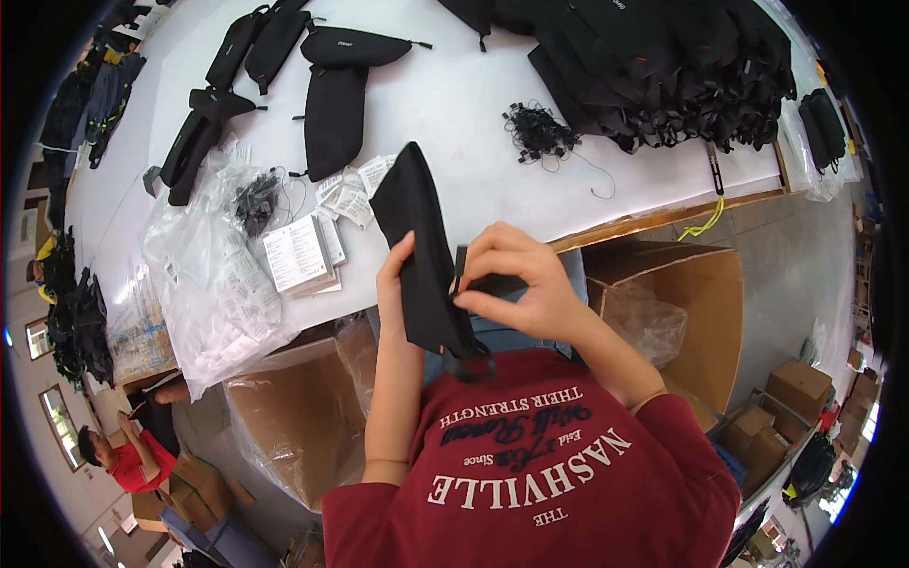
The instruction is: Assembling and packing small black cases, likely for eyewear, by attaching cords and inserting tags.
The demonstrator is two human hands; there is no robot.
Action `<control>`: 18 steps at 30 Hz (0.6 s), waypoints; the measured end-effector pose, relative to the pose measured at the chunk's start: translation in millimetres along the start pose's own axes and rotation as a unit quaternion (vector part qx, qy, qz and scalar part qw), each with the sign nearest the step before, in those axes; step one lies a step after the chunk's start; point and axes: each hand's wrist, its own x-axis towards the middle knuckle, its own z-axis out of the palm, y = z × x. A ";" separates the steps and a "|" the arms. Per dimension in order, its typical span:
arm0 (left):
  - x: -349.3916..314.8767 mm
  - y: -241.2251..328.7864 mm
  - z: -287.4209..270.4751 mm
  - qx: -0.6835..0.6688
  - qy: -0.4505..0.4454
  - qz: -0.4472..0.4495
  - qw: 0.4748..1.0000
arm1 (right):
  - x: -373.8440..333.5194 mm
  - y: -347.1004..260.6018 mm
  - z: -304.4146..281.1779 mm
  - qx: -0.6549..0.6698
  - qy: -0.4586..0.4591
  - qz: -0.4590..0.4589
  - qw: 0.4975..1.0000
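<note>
A slim black fabric pouch [415, 241] is held up on its long side in front of my chest, off the table. My left hand [392, 284] grips it along its left side, thumb on the near face. At the pouch's right edge, my right hand [525, 284] pinches a narrow black pull tab [461, 263] between thumb and fingers. Whether the tab is joined to the pouch is hidden by the fingertips. A black loop [471, 367] hangs at the pouch's lower end.
Several black pouches [334, 123] lie on the white table [454, 85], with a large black pile [653, 76] at right. Black tag strings [540, 133], printed cards [301, 254] and a plastic bag [213, 293] sit nearby. Cardboard boxes [701, 303] stand below the edge; a person [142, 459] sits lower left.
</note>
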 end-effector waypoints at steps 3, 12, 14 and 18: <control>0.5 10.0 -4.3 -0.043 -0.061 -0.007 0.997 | -10.7 -0.8 11.5 0.039 -0.035 0.014 0.999; -1.0 16.3 -10.8 -0.071 -0.141 0.006 0.987 | -10.5 -2.9 15.1 0.018 -0.050 0.024 0.998; -1.2 18.7 -10.4 -0.098 -0.160 -0.009 0.982 | -9.3 -3.2 16.4 -0.012 -0.041 0.006 0.999; -7.7 17.7 -9.1 -0.006 -0.105 0.018 0.994 | -9.0 -4.4 20.6 -0.013 -0.026 0.000 1.000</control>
